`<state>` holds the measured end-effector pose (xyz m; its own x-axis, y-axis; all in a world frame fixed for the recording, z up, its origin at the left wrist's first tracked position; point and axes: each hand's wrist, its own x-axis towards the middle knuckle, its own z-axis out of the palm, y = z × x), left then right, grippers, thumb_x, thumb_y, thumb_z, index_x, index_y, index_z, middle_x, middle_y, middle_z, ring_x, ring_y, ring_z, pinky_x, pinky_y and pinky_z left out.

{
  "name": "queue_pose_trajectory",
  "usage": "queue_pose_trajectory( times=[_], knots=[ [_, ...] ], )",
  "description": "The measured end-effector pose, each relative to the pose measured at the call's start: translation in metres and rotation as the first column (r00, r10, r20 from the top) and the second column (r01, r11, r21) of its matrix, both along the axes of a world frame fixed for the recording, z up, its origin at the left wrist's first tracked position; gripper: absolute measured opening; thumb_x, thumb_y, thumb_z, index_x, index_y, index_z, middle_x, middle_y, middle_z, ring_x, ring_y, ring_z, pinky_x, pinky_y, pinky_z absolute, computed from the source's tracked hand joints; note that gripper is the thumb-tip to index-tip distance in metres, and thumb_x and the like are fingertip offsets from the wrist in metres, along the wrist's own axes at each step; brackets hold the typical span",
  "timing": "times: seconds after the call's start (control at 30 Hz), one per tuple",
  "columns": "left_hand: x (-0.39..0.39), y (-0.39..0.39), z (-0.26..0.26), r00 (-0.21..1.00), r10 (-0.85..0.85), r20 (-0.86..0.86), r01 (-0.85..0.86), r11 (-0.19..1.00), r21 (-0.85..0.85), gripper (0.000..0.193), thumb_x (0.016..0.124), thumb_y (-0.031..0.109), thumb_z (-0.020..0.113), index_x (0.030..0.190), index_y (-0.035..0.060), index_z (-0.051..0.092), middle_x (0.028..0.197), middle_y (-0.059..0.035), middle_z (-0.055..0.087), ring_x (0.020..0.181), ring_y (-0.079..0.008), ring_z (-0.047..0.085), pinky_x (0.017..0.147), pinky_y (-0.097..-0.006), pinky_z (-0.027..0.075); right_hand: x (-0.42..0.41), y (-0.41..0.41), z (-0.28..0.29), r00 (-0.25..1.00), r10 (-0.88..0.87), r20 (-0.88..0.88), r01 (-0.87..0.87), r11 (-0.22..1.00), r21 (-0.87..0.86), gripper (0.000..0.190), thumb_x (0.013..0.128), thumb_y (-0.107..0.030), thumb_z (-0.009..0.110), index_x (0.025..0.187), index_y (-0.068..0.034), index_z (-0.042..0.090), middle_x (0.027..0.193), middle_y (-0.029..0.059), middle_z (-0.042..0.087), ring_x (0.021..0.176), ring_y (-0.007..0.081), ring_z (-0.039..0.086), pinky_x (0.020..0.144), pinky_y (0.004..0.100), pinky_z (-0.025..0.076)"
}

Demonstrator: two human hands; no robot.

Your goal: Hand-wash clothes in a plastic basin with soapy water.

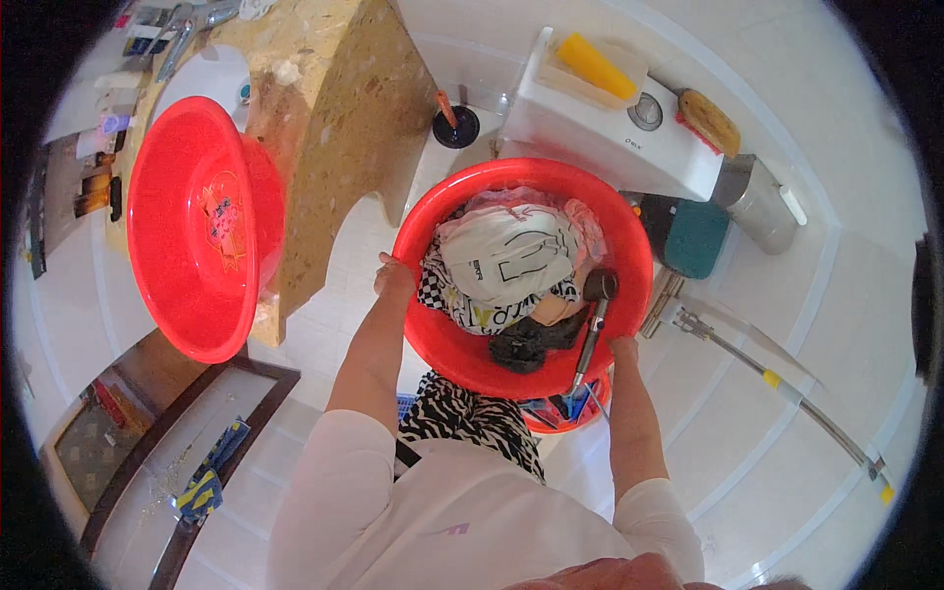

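A large red plastic basin (472, 177) is held up in front of me between both hands. My left hand (394, 273) grips its left rim, the fingertips showing outside. At the lower right rim my right hand (624, 349) has hold, its fingers mostly hidden by the basin. Inside lie a white printed cloth (509, 254), pink fabric (587, 228), patterned clothes and a dark garment (523, 343). A black and grey handheld shower head (601, 284) rests on the basin's right inner side, its hose running over the rim.
A second red basin (158, 228) is tilted on the stone washbasin counter (310, 110) at left. Ahead are a plunger (456, 127), a white toilet tank (590, 140) carrying a scrub brush (708, 122), and a teal bin (695, 240). A mop pole (811, 409) leans at right.
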<state>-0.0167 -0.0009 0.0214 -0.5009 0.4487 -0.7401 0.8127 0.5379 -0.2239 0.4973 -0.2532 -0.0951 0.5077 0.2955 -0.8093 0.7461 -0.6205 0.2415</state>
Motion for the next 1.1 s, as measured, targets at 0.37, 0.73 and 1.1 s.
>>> queue_pose_trajectory(
  times=[0.37, 0.73, 1.1],
  knots=[
    [0.001, 0.002, 0.010, 0.999, -0.030, 0.014, 0.030, 0.999, 0.012, 0.057, 0.086, 0.031, 0.061, 0.124, 0.0014, 0.030, 0.118, -0.0231, 0.056, 0.107, -0.0337, 0.059, 0.088, -0.0399, 0.050, 0.002, -0.002, -0.005, 0.998, -0.045, -0.036, 0.042, 0.996, -0.075, 0.044, 0.075, -0.048, 0.064, 0.094, -0.009, 0.069, 0.098, 0.0178, 0.067, 0.100, 0.0330, 0.062, 0.085, 0.0432, 0.051],
    [0.014, 0.003, 0.004, 0.998, -0.025, 0.055, 0.023, 0.999, 0.047, 0.059, 0.084, 0.030, 0.062, 0.124, 0.0015, 0.029, 0.117, -0.0235, 0.056, 0.108, -0.0337, 0.058, 0.090, -0.0392, 0.049, 0.036, -0.018, -0.023, 0.909, 0.390, -0.146, -0.406, 0.908, -0.103, 0.049, 0.075, -0.051, 0.063, 0.102, -0.010, 0.067, 0.106, 0.0200, 0.064, 0.102, 0.0341, 0.061, 0.087, 0.0438, 0.050],
    [0.019, 0.003, -0.008, 0.994, -0.097, 0.059, 0.096, 0.995, 0.030, 0.064, 0.084, 0.033, 0.062, 0.124, -0.0024, 0.027, 0.118, -0.0248, 0.056, 0.107, -0.0322, 0.060, 0.089, -0.0384, 0.050, 0.055, -0.037, -0.026, 0.974, 0.218, -0.061, -0.216, 0.975, 0.044, 0.052, 0.077, -0.054, 0.058, 0.099, -0.007, 0.068, 0.102, 0.0191, 0.066, 0.100, 0.0343, 0.062, 0.086, 0.0437, 0.050]
  ],
)
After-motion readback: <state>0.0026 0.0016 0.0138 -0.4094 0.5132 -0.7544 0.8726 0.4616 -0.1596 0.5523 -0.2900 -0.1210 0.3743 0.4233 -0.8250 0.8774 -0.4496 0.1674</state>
